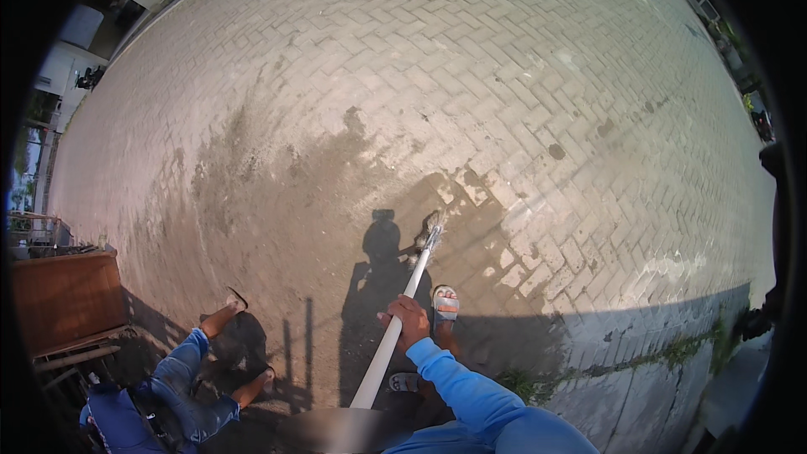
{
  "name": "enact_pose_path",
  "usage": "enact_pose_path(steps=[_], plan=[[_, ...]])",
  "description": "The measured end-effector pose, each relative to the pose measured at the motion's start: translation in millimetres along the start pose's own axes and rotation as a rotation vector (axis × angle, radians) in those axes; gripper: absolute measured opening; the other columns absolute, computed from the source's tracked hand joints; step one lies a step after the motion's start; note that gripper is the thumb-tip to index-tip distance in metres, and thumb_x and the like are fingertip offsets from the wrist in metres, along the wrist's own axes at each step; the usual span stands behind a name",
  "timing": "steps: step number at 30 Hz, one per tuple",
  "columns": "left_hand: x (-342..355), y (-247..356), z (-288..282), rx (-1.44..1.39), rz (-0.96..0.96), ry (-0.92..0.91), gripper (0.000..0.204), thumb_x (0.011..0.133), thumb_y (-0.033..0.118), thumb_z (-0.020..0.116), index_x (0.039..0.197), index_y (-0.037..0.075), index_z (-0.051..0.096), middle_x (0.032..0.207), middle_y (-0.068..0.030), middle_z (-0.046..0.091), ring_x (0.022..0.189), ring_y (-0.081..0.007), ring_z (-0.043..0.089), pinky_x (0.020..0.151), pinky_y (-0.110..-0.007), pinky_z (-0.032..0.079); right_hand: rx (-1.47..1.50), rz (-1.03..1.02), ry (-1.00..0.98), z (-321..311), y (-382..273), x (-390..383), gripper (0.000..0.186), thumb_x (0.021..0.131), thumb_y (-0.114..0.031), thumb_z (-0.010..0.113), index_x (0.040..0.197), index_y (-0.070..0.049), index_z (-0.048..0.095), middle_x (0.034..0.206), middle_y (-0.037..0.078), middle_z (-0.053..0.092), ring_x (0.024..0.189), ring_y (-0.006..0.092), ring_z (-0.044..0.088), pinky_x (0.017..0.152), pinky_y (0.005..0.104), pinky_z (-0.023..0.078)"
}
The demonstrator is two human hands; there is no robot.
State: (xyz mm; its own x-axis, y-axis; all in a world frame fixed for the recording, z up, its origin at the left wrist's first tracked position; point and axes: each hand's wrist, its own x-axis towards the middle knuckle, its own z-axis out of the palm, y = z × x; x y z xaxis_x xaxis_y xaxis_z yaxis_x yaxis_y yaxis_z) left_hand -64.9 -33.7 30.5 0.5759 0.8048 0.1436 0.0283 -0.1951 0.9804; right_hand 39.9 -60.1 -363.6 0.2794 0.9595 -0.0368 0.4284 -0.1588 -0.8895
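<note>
My right hand, in a bright blue sleeve, grips the white pole of a broom about halfway along. The pole runs up and to the right, and its bristle head touches the paved ground at mid-frame. My left hand is not visible; the lower end of the pole is lost in a blurred patch at the bottom edge. My two feet in sandals stand just beside the pole. My shadow falls on the bricks ahead of me.
Grey brick paving with dark stains spreads ahead. Another person in blue jeans sits at lower left next to a brown wooden table. A cracked kerb with weeds runs at lower right. Buildings stand at far left.
</note>
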Motion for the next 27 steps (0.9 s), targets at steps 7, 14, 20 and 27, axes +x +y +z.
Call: enact_pose_path(steps=[7, 14, 20, 27], plan=[[-27, -21, 39, 0.090, -0.043, -0.102, 0.026, 0.077, 0.000, 0.069, 0.063, 0.001, 0.047, 0.056, -0.0067, 0.045, 0.050, -0.0253, 0.045, 0.050, -0.036, 0.036, 0.165, 0.133, -0.061, 70, 36, -49, 0.021, 0.084, -0.024, 0.071, 0.081, -0.006, 0.060, 0.092, 0.015, 0.059, 0.098, 0.0402, 0.057, 0.087, 0.0518, 0.048], [-90, -19, 56, 0.169, -0.189, -0.075, 0.029, 0.079, 0.003, 0.068, 0.061, 0.001, 0.046, 0.060, -0.0073, 0.048, 0.052, -0.0246, 0.045, 0.050, -0.036, 0.036, 0.331, 0.113, -0.726, 159, -9, -207, 0.022, 0.088, -0.030, 0.068, 0.084, -0.008, 0.063, 0.093, 0.013, 0.058, 0.091, 0.0336, 0.057, 0.081, 0.0488, 0.046], [-206, 15, 28, 0.080, -0.006, 0.067, 0.030, 0.080, 0.005, 0.067, 0.060, 0.002, 0.045, 0.060, -0.0075, 0.048, 0.052, -0.0233, 0.044, 0.050, -0.036, 0.036, 0.062, -0.214, -0.305, 89, -53, -231, 0.027, 0.089, -0.037, 0.064, 0.081, -0.011, 0.063, 0.086, 0.009, 0.060, 0.093, 0.0328, 0.059, 0.079, 0.0437, 0.046], [-299, 17, 35, 0.064, 0.047, 0.251, 0.031, 0.082, 0.006, 0.066, 0.060, 0.003, 0.044, 0.060, -0.0077, 0.048, 0.052, -0.0217, 0.043, 0.050, -0.036, 0.035, -0.054, -0.218, -0.015, 94, 27, -190, 0.018, 0.083, -0.024, 0.070, 0.076, -0.009, 0.064, 0.086, 0.013, 0.063, 0.094, 0.0399, 0.060, 0.082, 0.0499, 0.048]])
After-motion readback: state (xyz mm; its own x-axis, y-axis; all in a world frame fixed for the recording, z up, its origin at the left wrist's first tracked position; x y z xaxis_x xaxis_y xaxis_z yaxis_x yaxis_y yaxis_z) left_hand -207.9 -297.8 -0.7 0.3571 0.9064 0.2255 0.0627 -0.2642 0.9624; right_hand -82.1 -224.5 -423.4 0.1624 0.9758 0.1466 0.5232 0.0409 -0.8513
